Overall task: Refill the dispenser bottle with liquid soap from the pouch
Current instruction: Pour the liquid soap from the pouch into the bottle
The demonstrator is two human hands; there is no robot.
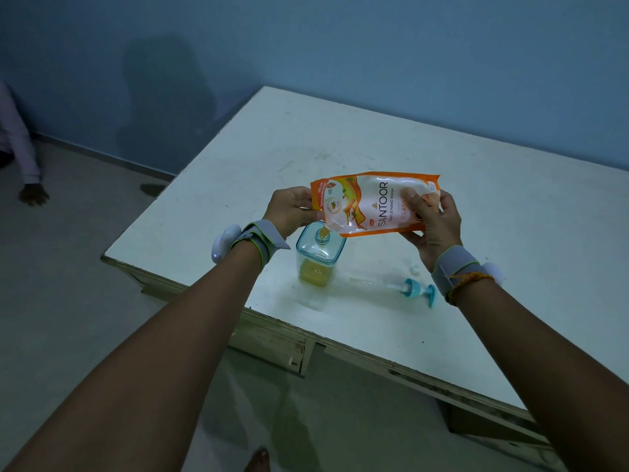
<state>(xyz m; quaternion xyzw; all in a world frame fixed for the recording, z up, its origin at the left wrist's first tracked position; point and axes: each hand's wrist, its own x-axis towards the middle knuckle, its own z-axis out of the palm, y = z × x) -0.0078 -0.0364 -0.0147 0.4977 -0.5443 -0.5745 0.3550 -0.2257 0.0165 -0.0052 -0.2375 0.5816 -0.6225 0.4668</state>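
An orange and white soap pouch (371, 206) is held sideways above the table, its spout end tipped down to the left. My left hand (291, 209) grips the spout end and my right hand (430, 216) grips the bottom end. A thin stream of orange soap runs from the spout into the open neck of the clear square dispenser bottle (318, 255), which stands upright below and holds orange liquid in its lower part. The blue pump head (413, 290) with its clear tube lies on the table to the right of the bottle.
The white table (442, 148) has its near edge just in front of the bottle. A small white scrap (414, 268) lies near the pump. Another person's hand and sleeve (32, 192) rest on the floor at far left. My foot (257, 459) shows below.
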